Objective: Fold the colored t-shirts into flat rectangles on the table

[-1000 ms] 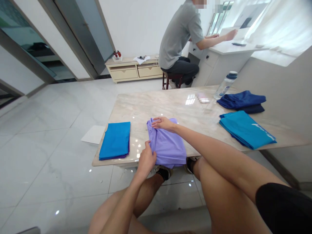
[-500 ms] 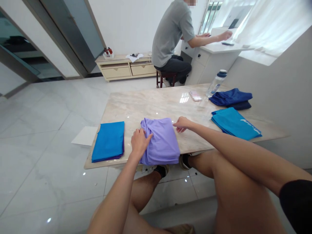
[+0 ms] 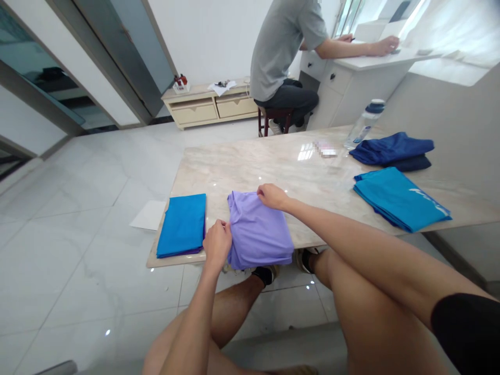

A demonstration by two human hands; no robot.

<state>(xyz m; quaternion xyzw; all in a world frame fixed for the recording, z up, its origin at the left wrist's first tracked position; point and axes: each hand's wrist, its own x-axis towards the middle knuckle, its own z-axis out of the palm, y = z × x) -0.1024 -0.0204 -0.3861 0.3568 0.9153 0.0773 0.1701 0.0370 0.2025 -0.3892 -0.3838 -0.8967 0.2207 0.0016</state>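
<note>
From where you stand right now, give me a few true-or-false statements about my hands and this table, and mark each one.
1. The right hand rests on the far edge of the folded lilac garment. True.
2. The left hand is on the folded teal garment. False: it is at the near left side of the lilac garment.
3. The white sheet of paper lies on the marble table. False: it lies on the floor beside the table.
4. A co-worker sits at a white desk. True.

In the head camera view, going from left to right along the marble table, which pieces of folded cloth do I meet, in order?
folded blue cloth → folded lilac garment → folded teal garment with white print
</note>
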